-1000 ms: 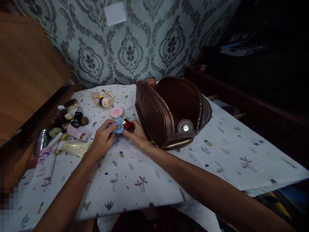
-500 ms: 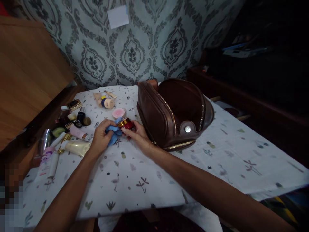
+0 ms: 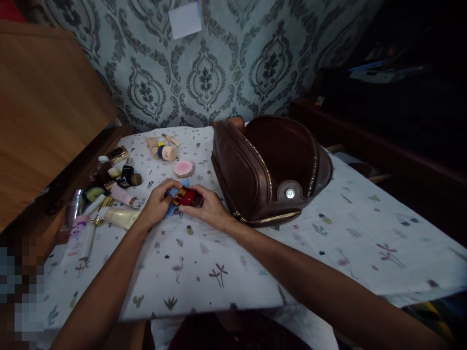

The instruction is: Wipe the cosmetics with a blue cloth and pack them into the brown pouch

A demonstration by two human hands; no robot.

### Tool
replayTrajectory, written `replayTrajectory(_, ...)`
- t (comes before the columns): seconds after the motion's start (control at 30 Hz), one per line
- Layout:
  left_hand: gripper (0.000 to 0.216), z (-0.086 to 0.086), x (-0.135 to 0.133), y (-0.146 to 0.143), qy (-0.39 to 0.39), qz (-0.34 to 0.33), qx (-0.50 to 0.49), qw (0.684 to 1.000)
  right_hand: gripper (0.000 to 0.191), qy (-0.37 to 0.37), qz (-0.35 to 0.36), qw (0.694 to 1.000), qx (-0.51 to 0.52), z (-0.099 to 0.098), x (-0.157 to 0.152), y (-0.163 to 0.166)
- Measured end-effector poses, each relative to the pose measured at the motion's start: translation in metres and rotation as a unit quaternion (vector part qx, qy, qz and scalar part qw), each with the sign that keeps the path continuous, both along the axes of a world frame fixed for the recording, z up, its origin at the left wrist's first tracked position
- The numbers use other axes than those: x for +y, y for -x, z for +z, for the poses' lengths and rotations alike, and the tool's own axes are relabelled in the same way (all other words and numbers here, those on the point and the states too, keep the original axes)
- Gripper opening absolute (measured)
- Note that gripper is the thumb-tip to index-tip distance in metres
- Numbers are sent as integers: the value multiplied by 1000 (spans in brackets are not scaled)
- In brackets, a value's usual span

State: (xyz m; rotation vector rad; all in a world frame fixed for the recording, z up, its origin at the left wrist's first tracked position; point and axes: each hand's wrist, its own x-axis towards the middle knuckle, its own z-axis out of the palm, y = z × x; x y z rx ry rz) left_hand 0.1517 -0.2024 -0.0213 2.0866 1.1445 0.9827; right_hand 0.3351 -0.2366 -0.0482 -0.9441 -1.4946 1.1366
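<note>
My right hand is closed around a small red jar with a gold band, held on its side just above the table. My left hand is closed on a blue cloth pressed against the jar's gold end. Both hands meet at the middle of the table, just left of an open brown leather bag with a gold zipper and a metal snap.
A white printed tablecloth covers the table. A round pink compact lies beyond my hands. Several tubes and bottles crowd the left edge next to a wooden cabinet. Patterned wallpaper is behind.
The jar has turned in my right hand so its gold band faces left. The blue cloth has slid from over the jar down under its end.
</note>
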Motion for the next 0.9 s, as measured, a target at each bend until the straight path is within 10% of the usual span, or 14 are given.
replayTrajectory(0.5, 38, 19, -10, 3, 42, -16, -65, 997, 33, 59, -41, 987, -147, 17, -5, -7)
replayTrajectory(0.9, 28, 13, -12, -12, 48, 38, -88, 994, 61, 158, -35, 972, 168, -5, 6, 1)
